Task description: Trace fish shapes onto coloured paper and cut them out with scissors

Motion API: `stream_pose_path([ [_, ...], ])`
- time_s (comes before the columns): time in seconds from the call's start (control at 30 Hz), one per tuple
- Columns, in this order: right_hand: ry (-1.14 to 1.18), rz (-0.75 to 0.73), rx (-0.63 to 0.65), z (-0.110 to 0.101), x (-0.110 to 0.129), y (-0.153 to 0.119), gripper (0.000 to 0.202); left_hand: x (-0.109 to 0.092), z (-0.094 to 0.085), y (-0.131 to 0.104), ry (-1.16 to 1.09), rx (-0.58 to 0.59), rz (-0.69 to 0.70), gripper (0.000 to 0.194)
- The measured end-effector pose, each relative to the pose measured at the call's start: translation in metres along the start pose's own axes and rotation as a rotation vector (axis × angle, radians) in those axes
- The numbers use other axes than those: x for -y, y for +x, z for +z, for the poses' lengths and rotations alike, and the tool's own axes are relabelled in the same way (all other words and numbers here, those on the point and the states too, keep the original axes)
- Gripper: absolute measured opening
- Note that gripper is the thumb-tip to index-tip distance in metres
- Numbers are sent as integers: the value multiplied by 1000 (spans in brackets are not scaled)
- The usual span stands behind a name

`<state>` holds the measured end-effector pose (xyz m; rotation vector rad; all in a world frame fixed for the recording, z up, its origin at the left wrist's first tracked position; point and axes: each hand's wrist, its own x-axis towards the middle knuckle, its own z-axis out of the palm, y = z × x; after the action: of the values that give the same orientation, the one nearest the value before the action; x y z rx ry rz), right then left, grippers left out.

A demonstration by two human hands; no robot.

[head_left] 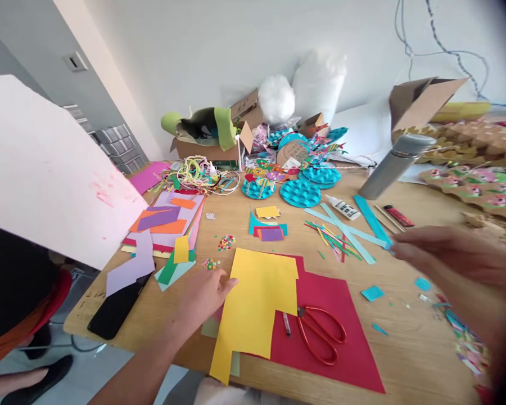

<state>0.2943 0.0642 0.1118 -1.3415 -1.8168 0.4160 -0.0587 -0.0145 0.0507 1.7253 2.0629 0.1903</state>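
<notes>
Two hands (pixel 206 293) are apart; left touches yellow paper (pixel 257 292).

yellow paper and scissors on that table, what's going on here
A person is handling coloured paper at a cluttered wooden table. Their left hand is at the left edge of the yellow paper, which partly covers a red sheet. Their right hand has its fingertips at the near end of a blue strip; whether it grips it is unclear. The scissors lie on the red sheet, in neither hand.
</notes>
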Motion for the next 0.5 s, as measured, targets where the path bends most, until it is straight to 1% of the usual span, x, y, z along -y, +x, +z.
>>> stream_pose_path([
  [0.03,-10,-31,74,12,0,8,28,-2,-6,2,143,-65,-3,38],
  [0.1,-48,-111,276,38,0,26,27,-11,-14,9,299,-113,5,40],
  [0.13,-58,-172,359,51,-1,36,27,-18,-16,14,319,-111,32,38],
  [0.2,-118,-247,453,77,-5,55,25,-37,-14,29,292,-134,163,32],
  [0.27,-206,-267,505,102,-12,75,24,-58,-3,47,246,-176,324,30],
  [0.33,-278,-253,520,127,-19,94,24,-77,14,64,220,-209,425,35],
  [0.4,-314,-237,517,152,-27,111,24,-89,34,79,229,-242,431,44],
  [0.5,-342,-241,518,185,-38,131,27,-93,61,92,223,-287,421,54],
])
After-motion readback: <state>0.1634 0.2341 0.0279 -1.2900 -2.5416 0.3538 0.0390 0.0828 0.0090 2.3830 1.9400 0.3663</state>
